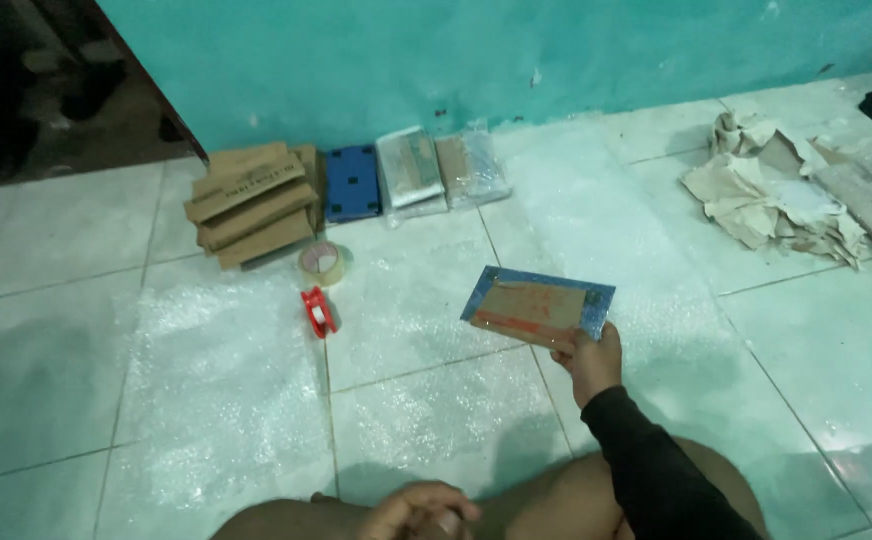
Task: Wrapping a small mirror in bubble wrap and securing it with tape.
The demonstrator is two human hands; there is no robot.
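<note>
While the right hand (591, 362) grips a flat blue-edged packet (538, 307), the left hand (418, 510) rests curled — seemingly empty.

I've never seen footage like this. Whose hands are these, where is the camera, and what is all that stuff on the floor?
There is no machine here: a person sits on a tiled floor, and the single camera is worn on their head, looking down at their own hands.

The right hand, in a dark sleeve, holds up a flat blue-edged packet with a brown panel. The left hand rests low by the knees, fingers curled; whether it holds anything cannot be told.

A sheet of bubble wrap covers part of the floor. On it lie a roll of clear tape and a small red tape cutter. Against the turquoise wall stand a stack of brown cardboard boxes, a blue box and two wrapped parcels. Crumpled brown paper lies to the right.
</note>
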